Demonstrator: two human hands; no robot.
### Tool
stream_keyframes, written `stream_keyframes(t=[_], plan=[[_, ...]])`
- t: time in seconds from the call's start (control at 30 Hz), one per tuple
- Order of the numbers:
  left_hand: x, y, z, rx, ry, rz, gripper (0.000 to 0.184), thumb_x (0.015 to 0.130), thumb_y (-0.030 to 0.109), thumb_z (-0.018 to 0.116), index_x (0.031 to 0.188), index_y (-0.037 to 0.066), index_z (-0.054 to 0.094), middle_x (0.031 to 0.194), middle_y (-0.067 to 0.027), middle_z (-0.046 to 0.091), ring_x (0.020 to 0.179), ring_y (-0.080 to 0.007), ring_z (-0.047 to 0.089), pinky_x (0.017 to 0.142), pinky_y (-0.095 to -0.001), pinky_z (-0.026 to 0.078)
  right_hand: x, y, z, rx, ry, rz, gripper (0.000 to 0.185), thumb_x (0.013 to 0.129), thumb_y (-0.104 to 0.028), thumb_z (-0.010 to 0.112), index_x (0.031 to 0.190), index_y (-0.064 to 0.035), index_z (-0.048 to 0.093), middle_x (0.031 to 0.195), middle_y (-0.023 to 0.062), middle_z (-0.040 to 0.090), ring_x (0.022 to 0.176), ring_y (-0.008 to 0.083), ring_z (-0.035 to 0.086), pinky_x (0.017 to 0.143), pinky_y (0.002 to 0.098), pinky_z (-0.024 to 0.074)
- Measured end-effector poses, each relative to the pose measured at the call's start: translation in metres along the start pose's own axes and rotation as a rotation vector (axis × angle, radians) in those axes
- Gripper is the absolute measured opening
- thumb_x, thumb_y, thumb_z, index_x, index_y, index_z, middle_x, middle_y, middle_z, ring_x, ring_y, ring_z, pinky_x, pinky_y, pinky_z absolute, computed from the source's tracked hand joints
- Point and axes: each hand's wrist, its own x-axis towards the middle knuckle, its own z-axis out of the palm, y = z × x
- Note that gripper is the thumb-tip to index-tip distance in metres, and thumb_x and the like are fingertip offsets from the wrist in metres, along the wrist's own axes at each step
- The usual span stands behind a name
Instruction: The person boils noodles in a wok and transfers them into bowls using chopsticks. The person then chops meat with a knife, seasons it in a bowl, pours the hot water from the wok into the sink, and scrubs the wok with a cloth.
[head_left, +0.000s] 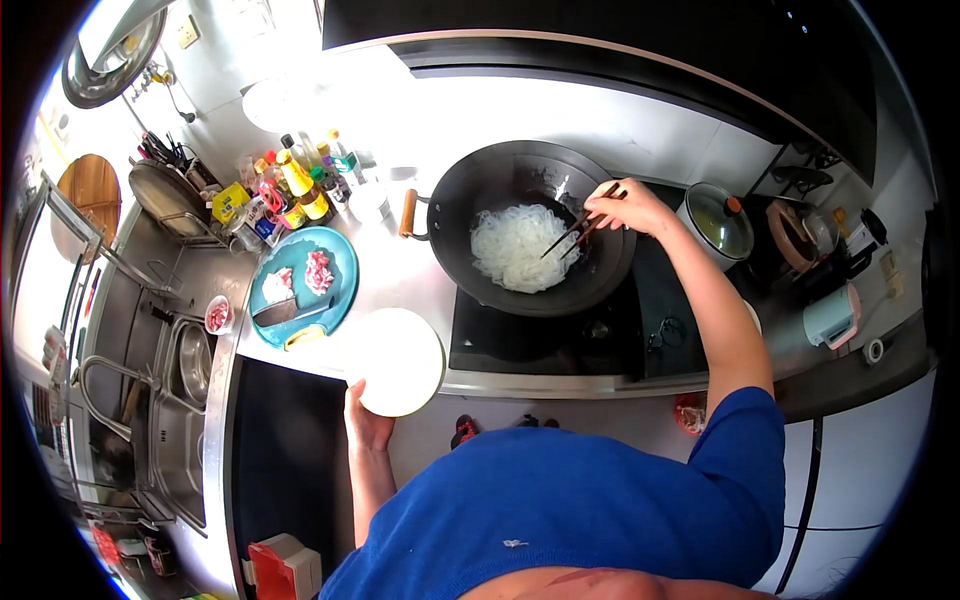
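Observation:
In the head view, my right hand [632, 208] grips a pair of dark chopsticks [580, 235], their tips at the edge of a heap of white noodles [522, 248]. The noodles lie in a large dark wok [455, 190] on the stove. My left hand [370, 418] holds a white plate [400, 362] by its lower left rim, in front of the counter edge and left of the stove. Its fingers are mostly hidden under the plate. Nothing lies on the plate.
Left of the plate, a blue-green cutting board [338, 262] bears chopped meat [318, 272] and a cleaver [276, 312]. Sauce bottles [300, 180] crowd the back corner. A sink [178, 440] is at far left. A lidded pot [716, 225] stands right of the wok, beyond it a kettle [832, 318].

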Motion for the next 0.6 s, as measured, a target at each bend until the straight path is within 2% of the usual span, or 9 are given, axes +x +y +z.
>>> stream_keyframes(t=[0.07, 0.1, 0.2, 0.3, 0.4, 0.5, 0.53, 0.6], plan=[[0.0, 0.001, -0.003, 0.005, 0.011, 0.015, 0.059, 0.079, 0.029, 0.051, 0.128, -0.001, 0.037, 0.122, -0.0173, 0.049, 0.112, -0.0309, 0.048, 0.095, -0.0423, 0.039, 0.011, 0.004, 0.02, 0.06, -0.149, -0.022, 0.021, 0.083, -0.023, 0.059, 0.088, -0.0032, 0.064, 0.08, 0.0067, 0.066, 0.069, 0.0131, 0.064, 0.056, 0.0225, 0.0495], [0.0, 0.001, -0.005, -0.007, 0.01, 0.012, 0.058, 0.079, 0.029, 0.051, 0.127, -0.001, 0.037, 0.122, -0.0172, 0.049, 0.112, -0.0306, 0.048, 0.095, -0.0424, 0.039, 0.015, 0.002, 0.033, 0.042, -0.163, -0.061, 0.02, 0.083, -0.022, 0.06, 0.087, -0.0032, 0.064, 0.077, 0.0059, 0.065, 0.065, 0.0115, 0.062, 0.056, 0.022, 0.0486], [-0.004, 0.001, -0.012, -0.021, 0.024, 0.022, 0.057, 0.079, 0.029, 0.051, 0.127, 0.0, 0.038, 0.122, -0.0168, 0.049, 0.112, -0.03, 0.048, 0.095, -0.0423, 0.039, 0.043, 0.014, 0.055, 0.089, 0.045, -0.147, 0.018, 0.081, -0.02, 0.062, 0.085, -0.0028, 0.064, 0.07, 0.0045, 0.063, 0.059, 0.0094, 0.057, 0.056, 0.0218, 0.0461], [-0.009, 0.002, -0.012, -0.033, 0.064, 0.036, 0.057, 0.079, 0.029, 0.051, 0.127, 0.001, 0.039, 0.121, -0.0158, 0.05, 0.111, -0.0292, 0.049, 0.094, -0.0416, 0.04, 0.049, 0.013, 0.058, -0.026, 0.243, -0.287, 0.015, 0.08, -0.018, 0.062, 0.085, -0.0043, 0.064, 0.07, 0.0049, 0.065, 0.064, 0.0112, 0.059, 0.061, 0.0252, 0.046], [-0.012, 0.001, -0.016, -0.043, 0.108, 0.041, 0.056, 0.08, 0.031, 0.051, 0.126, 0.001, 0.04, 0.12, -0.0143, 0.052, 0.109, -0.0283, 0.051, 0.091, -0.0403, 0.043, 0.039, 0.01, 0.058, -0.145, 0.184, -0.238, 0.014, 0.081, -0.019, 0.061, 0.086, -0.0065, 0.065, 0.072, 0.0058, 0.065, 0.066, 0.011, 0.06, 0.063, 0.0256, 0.0458], [-0.01, 0.001, -0.022, -0.048, 0.117, 0.034, 0.054, 0.08, 0.031, 0.051, 0.125, 0.002, 0.042, 0.118, -0.0131, 0.053, 0.106, -0.0274, 0.053, 0.088, -0.0391, 0.045, 0.023, 0.01, 0.052, 0.006, -0.104, -0.176, 0.017, 0.082, -0.019, 0.06, 0.086, -0.0028, 0.064, 0.074, 0.0063, 0.066, 0.069, 0.0113, 0.062, 0.064, 0.0247, 0.0471], [-0.011, 0.001, -0.024, -0.045, 0.111, 0.023, 0.053, 0.08, 0.032, 0.051, 0.124, 0.002, 0.043, 0.117, -0.0127, 0.054, 0.105, -0.027, 0.054, 0.086, -0.0387, 0.046, 0.016, 0.007, 0.046, 0.012, -0.105, -0.125, 0.017, 0.083, -0.018, 0.06, 0.086, -0.0011, 0.064, 0.075, 0.0064, 0.066, 0.071, 0.0113, 0.062, 0.065, 0.0245, 0.0477], [-0.014, 0.003, -0.02, -0.04, 0.121, 0.023, 0.053, 0.08, 0.032, 0.051, 0.123, 0.003, 0.043, 0.116, -0.0126, 0.055, 0.104, -0.0268, 0.055, 0.085, -0.0385, 0.046, 0.002, 0.007, 0.033, -0.033, -0.004, -0.158, 0.016, 0.081, -0.016, 0.06, 0.086, -0.0019, 0.065, 0.077, 0.0083, 0.067, 0.071, 0.0127, 0.063, 0.066, 0.0244, 0.0473]])
